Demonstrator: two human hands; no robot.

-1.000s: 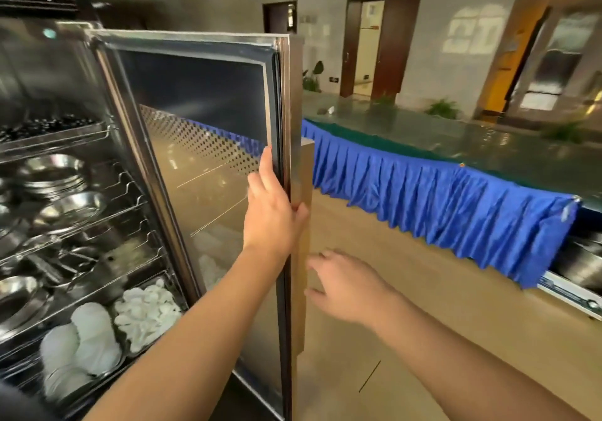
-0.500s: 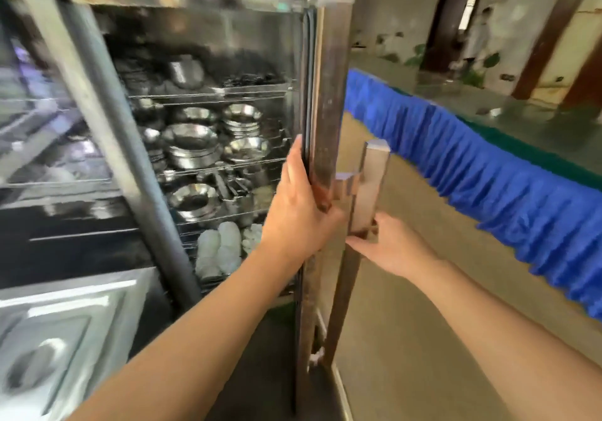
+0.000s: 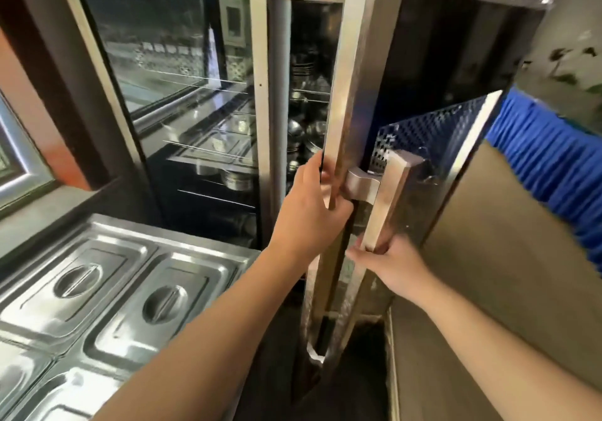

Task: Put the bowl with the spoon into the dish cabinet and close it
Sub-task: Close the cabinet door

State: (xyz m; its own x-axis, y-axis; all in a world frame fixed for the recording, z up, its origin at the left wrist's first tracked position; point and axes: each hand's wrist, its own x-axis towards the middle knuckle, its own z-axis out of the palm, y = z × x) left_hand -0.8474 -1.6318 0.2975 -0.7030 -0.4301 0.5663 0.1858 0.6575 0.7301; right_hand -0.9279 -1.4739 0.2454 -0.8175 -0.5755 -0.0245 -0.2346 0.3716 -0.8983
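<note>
The door [image 3: 353,71] has swung nearly shut; left hand [image 3: 309,212] grasps its edge, right hand [image 3: 391,264] at 3 o'clock grasps the handle [image 3: 389,205], so closing is almost finished

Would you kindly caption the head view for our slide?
Left hand on the steel cabinet door's edge, right hand gripping its long square handle, door nearly shut.
</note>
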